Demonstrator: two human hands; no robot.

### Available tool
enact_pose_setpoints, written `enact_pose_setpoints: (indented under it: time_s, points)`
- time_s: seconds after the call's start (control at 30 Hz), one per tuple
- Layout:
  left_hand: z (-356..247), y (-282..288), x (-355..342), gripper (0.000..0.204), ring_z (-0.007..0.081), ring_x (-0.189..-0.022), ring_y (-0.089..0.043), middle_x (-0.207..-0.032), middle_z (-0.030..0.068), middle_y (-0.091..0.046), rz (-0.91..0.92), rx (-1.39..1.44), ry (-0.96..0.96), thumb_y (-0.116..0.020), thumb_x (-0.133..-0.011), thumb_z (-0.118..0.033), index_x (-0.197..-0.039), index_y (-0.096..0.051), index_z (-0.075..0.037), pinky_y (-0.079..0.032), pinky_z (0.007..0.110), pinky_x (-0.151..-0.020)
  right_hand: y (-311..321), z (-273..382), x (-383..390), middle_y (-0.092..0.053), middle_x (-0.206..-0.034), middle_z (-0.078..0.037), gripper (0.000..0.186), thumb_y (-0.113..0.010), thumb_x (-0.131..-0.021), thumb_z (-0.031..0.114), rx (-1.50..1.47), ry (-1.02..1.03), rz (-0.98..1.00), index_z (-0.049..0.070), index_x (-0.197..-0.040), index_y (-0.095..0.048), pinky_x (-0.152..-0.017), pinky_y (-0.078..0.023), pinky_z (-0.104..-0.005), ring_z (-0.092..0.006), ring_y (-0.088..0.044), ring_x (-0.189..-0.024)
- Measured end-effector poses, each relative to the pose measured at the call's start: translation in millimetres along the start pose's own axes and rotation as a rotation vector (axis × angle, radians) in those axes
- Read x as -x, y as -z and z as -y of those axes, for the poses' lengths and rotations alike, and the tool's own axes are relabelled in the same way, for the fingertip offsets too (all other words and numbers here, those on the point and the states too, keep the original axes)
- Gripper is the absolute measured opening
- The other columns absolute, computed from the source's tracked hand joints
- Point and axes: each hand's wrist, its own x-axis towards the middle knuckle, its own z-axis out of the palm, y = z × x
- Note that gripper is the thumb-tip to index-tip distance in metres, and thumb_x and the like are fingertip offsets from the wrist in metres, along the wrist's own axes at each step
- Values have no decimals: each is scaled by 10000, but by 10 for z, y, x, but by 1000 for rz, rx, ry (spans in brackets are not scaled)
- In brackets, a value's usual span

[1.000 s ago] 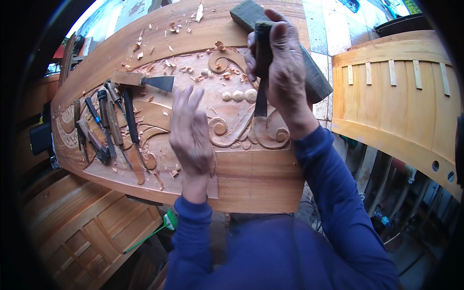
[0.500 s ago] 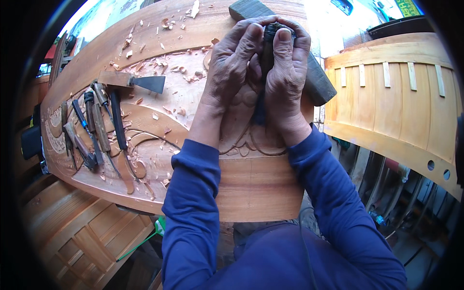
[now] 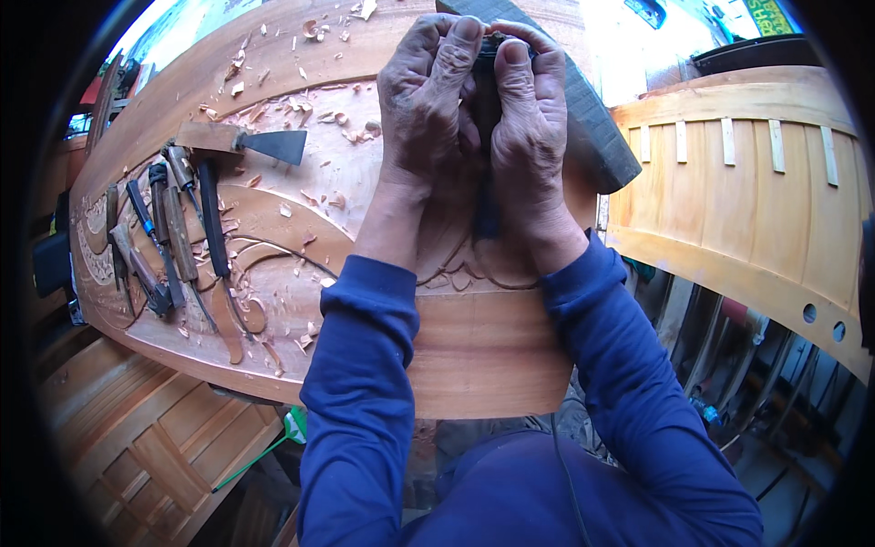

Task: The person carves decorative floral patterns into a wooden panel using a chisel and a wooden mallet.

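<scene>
Both of my hands are closed high over a carved wooden panel (image 3: 488,342). My left hand (image 3: 421,114) and my right hand (image 3: 530,128) wrap the dark handle of a carving chisel (image 3: 488,91) from either side, thumbs near its top end. The chisel stands roughly upright between my palms; its lower part is dark and blurred, and where its tip meets the panel I cannot make out. Beneath and beyond my right hand, a long dark wooden block (image 3: 597,137) lies slantwise on the panel.
Several carving chisels (image 3: 178,223) lie in a bunch on the panel's left, beside a wooden-handled scraper (image 3: 273,146) with a wide blade. Wood shavings (image 3: 339,118) are scattered around. A pale slatted wooden panel (image 3: 729,182) stands at right; a lattice wooden piece (image 3: 164,447) lies lower left.
Both hands, still around the chisel, have shifted slightly left and away from me. More of the dark block shows on the right. The view has moved a little.
</scene>
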Motion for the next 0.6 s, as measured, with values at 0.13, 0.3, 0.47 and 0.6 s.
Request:
enact_pose_setpoints:
  time_s: [0.13,0.3,0.47,0.6]
  points:
    - [110,61,-12,148,-18,-629,-468,-723,-102,-555,9,144,-24,-675,-1026,-113,-880,-664,-96,-336,153,-550,26,-80,63,-660,-1173,-54,263,-504,-1127,223,70,58,13,57,-1327,-548,-928,-535,-228,-94,-629,-1091]
    - [94,186,-56,326,-15,-590,-415,-670,-115,-486,-119,-195,-201,-680,-974,-52,-681,-541,-89,-329,195,-502,-60,-26,108,-608,-1021,-8,205,-490,-1132,198,281,-14,49,50,-1262,-547,-780,-496,-204,-50,-555,-901]
    - [31,148,13,307,-3,-596,-433,-651,-93,-493,-204,-171,-134,-672,-957,-50,-679,-546,-79,-352,209,-509,-35,-20,93,-625,-923,-26,246,-467,-1135,241,259,-37,118,70,-1273,-579,-588,-482,-196,-61,-571,-699]
    - [-5,84,18,227,29,-705,-589,-766,-33,-668,-165,-298,-200,-581,-1059,-177,-921,-690,-35,-449,197,-619,36,-134,-4,-623,-966,-11,196,-518,-1124,221,41,-100,35,62,-1239,-529,-677,-492,-188,-27,-564,-803]
